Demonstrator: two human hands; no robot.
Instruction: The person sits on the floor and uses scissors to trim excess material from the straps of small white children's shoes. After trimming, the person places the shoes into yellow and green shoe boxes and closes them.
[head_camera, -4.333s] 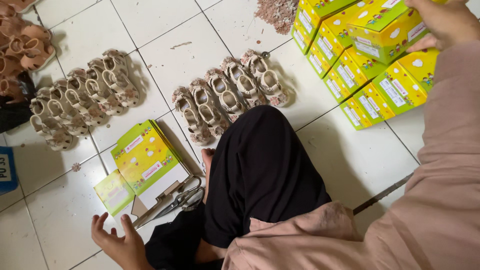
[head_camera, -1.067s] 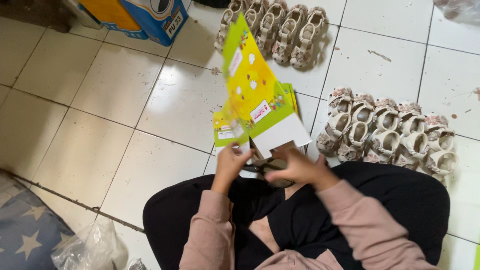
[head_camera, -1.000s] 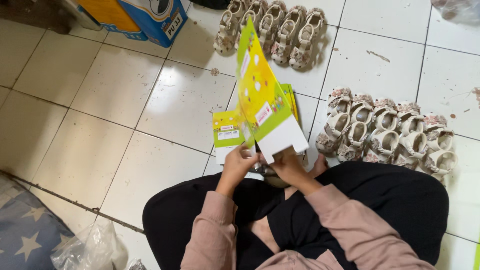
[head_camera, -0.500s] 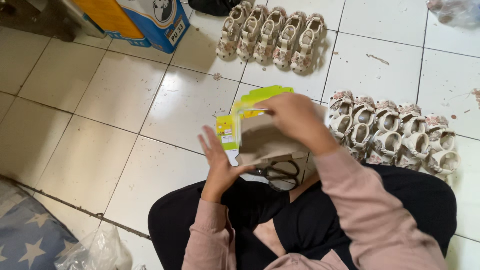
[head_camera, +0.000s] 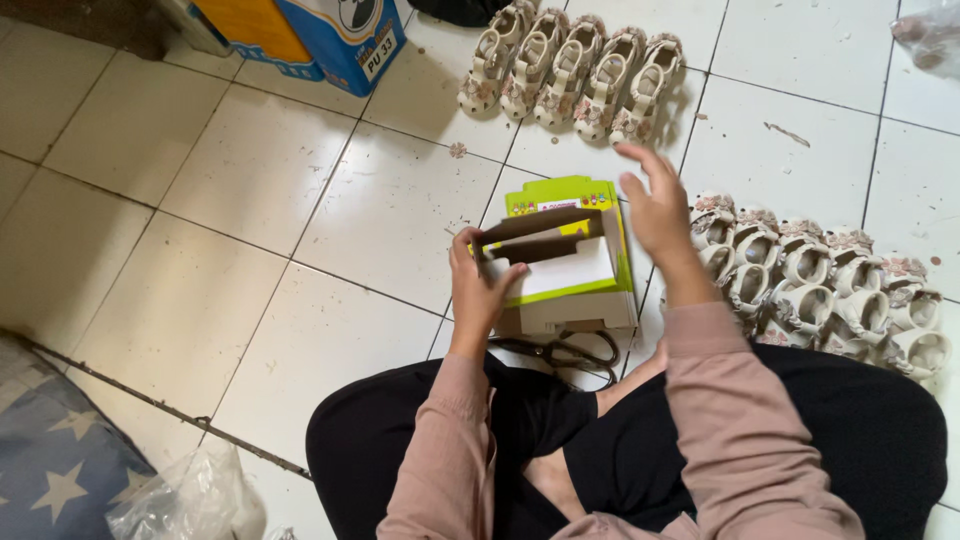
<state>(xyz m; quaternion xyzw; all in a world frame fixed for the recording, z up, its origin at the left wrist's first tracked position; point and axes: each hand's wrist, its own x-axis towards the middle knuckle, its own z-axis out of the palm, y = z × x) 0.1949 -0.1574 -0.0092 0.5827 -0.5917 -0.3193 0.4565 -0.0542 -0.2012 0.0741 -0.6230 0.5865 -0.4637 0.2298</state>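
Box: your left hand (head_camera: 478, 290) grips the left wall of the green-and-yellow cardboard shoe box (head_camera: 563, 262), thumb inside, fingers curled over the rim; the box rests on the tiled floor (head_camera: 300, 200) in front of your knees.
Right hand: your right hand (head_camera: 655, 205) hovers open, fingers spread, just right of the box, holding nothing.
Handling: likely light, thin card that creases easily; grip folded edges and corners, not flat panels.
Nearby: scissors (head_camera: 560, 352) below the box; beige sandals (head_camera: 820, 285) right of the right hand.

Green-yellow shoebox (head_camera: 565, 262) centre; blue-orange carton (head_camera: 320, 35) top.
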